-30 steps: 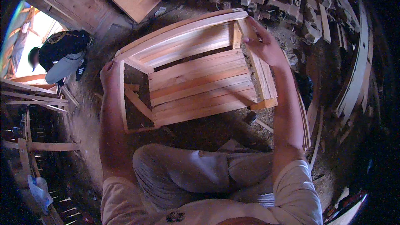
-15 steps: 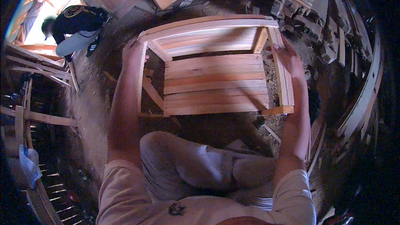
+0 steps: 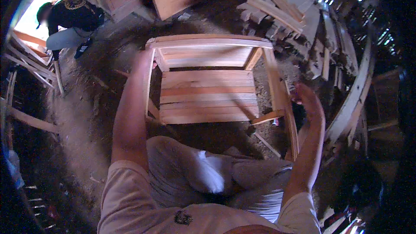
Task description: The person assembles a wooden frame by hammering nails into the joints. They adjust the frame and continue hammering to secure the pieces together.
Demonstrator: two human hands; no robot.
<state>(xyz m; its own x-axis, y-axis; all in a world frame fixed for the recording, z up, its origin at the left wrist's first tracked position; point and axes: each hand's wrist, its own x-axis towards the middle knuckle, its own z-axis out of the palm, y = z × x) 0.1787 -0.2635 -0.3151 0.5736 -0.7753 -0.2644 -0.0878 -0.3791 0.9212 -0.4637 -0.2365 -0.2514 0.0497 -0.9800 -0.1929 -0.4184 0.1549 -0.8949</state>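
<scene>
A person grips an unfinished wooden chair frame with 2 bare hands, seen from above.

The frame stands on the sawdust-covered floor just beyond the person's knees, its slatted seat facing up. The left hand is closed around the frame's left side rail near the far corner. The right hand rests against the right side rail nearer the person, fingers curled; whether it fully clasps the wood cannot be told. A pile of timber offcuts lies far right. Another person crouches far left.

Bare, seemingly unvarnished wooden chair frame
</scene>
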